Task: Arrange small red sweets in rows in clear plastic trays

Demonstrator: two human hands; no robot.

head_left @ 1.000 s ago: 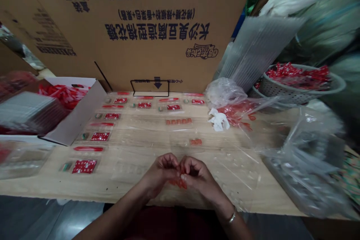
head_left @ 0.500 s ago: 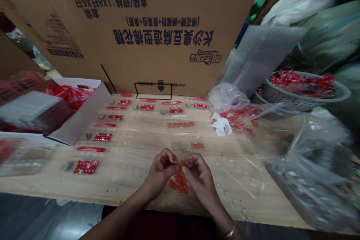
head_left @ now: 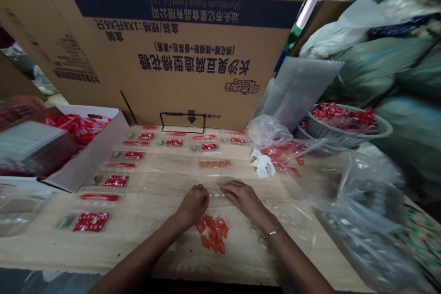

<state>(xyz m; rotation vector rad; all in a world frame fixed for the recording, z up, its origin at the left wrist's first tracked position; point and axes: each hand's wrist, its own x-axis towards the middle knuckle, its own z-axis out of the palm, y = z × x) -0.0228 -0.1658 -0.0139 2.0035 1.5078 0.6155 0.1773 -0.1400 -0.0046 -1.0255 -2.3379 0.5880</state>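
Observation:
My left hand [head_left: 195, 204] is closed, its fingertips at the left end of a clear plastic tray [head_left: 216, 194]. Over the tray's right end lies my right hand [head_left: 245, 198], fingers bent and drawn together. Whatever either hand pinches is hidden. A loose pile of small orange-red translucent packets [head_left: 214, 234] rests on the table between my forearms. Farther back, another clear tray holds a row of several orange-red pieces [head_left: 215, 164].
Clear trays with red patterned sachets [head_left: 116, 180] and red sticks stand left and behind. A white box [head_left: 99, 147] is at the left, a grey basket [head_left: 347, 126] at the right. A large carton [head_left: 193, 92] walls off the back. Plastic-wrapped trays [head_left: 365, 234] lie right.
Both hands have moved forward from the orange-red packets to the clear tray. The packets now lie loose on the table. The camera view has shifted.

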